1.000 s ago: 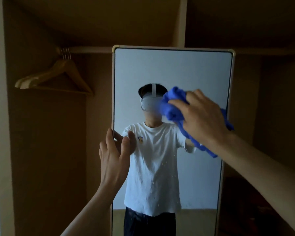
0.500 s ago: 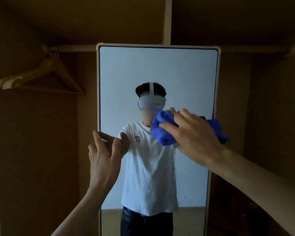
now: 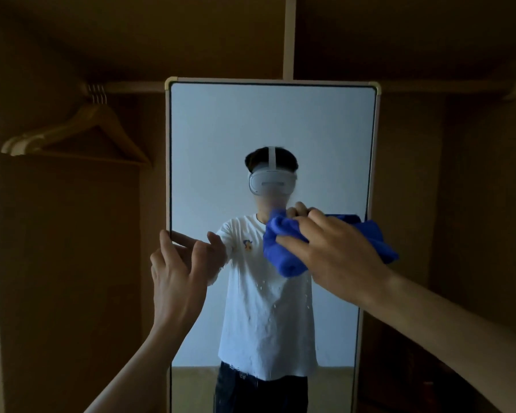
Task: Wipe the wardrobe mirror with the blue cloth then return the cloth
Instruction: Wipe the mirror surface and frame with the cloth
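1. The right hand (image 3: 340,257), just right of the frame's centre, curls its fingers over the bunched blue cloth (image 3: 283,251) and presses it against the wardrobe mirror (image 3: 268,123). The cloth is wadded, so probably only a small patch meets the glass, and a stroke could leave unwiped bands.
2. A loose tail of the cloth sticks out past the mirror's right edge. If the grip slackens mid-stroke, the wad could slip out and drop.
3. The left hand (image 3: 176,272), left of centre, holds nothing. Its fingers are straight and slightly spread, with the tips resting at the mirror's left edge, on or just beside the glass, so they may leave fresh smudges.
4. Whether the mirror is fixed or loose cannot be told. If it is loose, a hard push from the right hand could tilt it, and a light fingertip brace may not stop that.
5. Droplets (image 3: 276,307) speckle the glass in the lower middle of the frame, below the cloth. They may run or dry into marks if the wiping misses them.
6. Wooden hangers (image 3: 72,135) hang in the upper left, well apart from both hands, so only a wide leftward sweep would knock them.
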